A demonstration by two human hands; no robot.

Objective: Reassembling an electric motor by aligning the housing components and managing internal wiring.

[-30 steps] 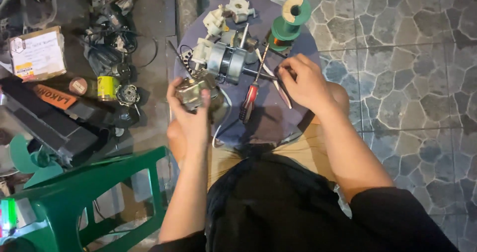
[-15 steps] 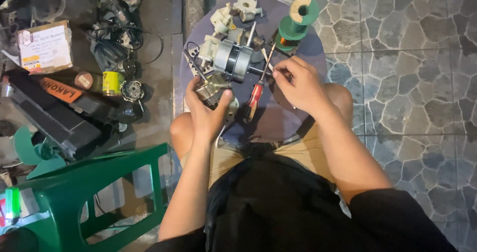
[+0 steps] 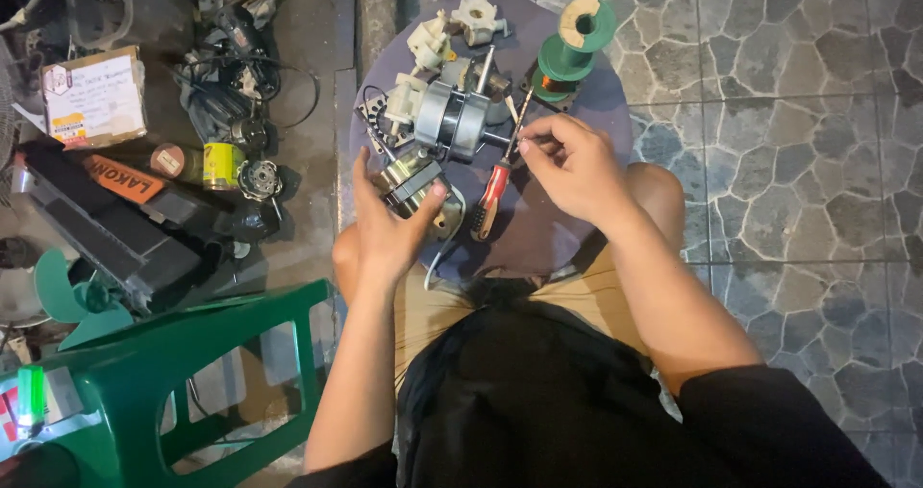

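At frame centre, a small motor part was gripped in the closed left hand, while a thin metal tool was pinched by the right hand. Just above lay a grey fan motor, a red-handled screwdriver between the hands, and a green wire spool at upper right, all on the round purple counter.

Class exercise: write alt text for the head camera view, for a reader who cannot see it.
A seated person's left hand grips a small motor part while the right hand pinches a thin tool over a round purple work surface holding a fan motor, red-handled screwdriver and green spools.
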